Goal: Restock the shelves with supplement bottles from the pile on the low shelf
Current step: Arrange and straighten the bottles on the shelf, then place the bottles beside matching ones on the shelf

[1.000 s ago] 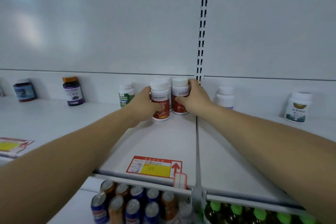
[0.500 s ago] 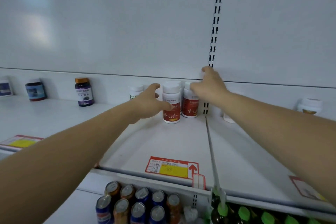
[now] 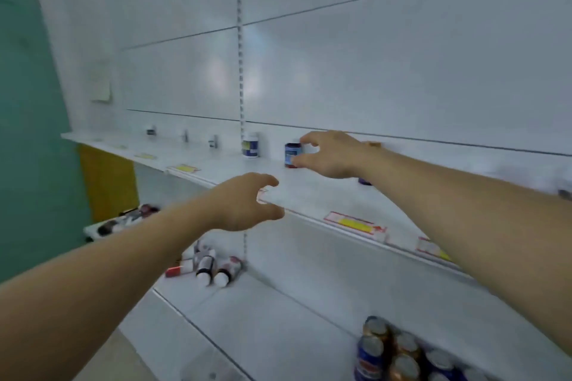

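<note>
Two hands show, the left hand (image 3: 244,201) and the right hand (image 3: 328,153); beside the right hand's fingers stands one dark bottle (image 3: 291,155), and just left of that one white bottle (image 3: 250,145); below the left hand lie about four bottles in a pile (image 3: 210,266), blurred, so the count is rough; below the right forearm stand roughly six cans (image 3: 399,353); along the shelf edge near the hands sit about four price tags (image 3: 354,223).

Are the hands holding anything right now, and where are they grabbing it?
The left hand holds nothing; its fingers curve in the air. The right hand has its fingers by the blue bottle, thumb low and forefinger at the cap, but blur hides whether it grips.
</note>
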A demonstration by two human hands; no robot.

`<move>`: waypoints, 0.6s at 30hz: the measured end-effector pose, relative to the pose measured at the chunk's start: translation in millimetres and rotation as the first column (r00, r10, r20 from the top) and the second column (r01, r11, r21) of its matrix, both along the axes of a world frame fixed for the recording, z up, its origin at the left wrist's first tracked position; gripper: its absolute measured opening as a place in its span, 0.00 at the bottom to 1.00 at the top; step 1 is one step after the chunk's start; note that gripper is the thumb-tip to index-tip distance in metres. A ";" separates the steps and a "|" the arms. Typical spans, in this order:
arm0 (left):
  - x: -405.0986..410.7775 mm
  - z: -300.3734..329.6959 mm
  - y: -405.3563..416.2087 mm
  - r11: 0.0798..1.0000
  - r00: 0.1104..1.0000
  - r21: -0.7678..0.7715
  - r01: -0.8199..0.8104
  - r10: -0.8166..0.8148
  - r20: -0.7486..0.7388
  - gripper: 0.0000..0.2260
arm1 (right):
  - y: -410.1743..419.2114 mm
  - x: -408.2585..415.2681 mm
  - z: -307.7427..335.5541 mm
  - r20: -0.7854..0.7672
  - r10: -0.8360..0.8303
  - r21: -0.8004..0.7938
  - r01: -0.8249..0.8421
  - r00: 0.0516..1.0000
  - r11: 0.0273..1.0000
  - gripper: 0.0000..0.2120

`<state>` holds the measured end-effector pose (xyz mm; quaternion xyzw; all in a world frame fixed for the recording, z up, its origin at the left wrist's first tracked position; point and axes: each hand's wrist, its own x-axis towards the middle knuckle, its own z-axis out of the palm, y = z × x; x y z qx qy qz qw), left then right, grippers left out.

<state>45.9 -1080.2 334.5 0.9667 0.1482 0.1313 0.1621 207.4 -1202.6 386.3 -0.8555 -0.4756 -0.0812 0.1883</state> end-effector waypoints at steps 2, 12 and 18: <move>-47.2 -13.7 60.2 0.996 0.996 -0.016 -0.082 0.082 -0.029 0.29 | 71.4 -38.2 -7.7 -0.009 0.079 -0.005 -0.079 0.997 0.997 0.34; -194.8 -119.3 295.7 0.901 0.904 -0.153 -0.407 0.372 -0.212 0.29 | 361.7 -176.3 -99.4 -0.141 0.404 -0.078 -0.417 0.904 0.905 0.31; -171.2 -202.3 418.1 0.872 0.864 -0.187 -0.451 0.375 -0.336 0.30 | 491.3 -131.5 -195.4 -0.243 0.298 -0.197 -0.348 0.923 0.917 0.31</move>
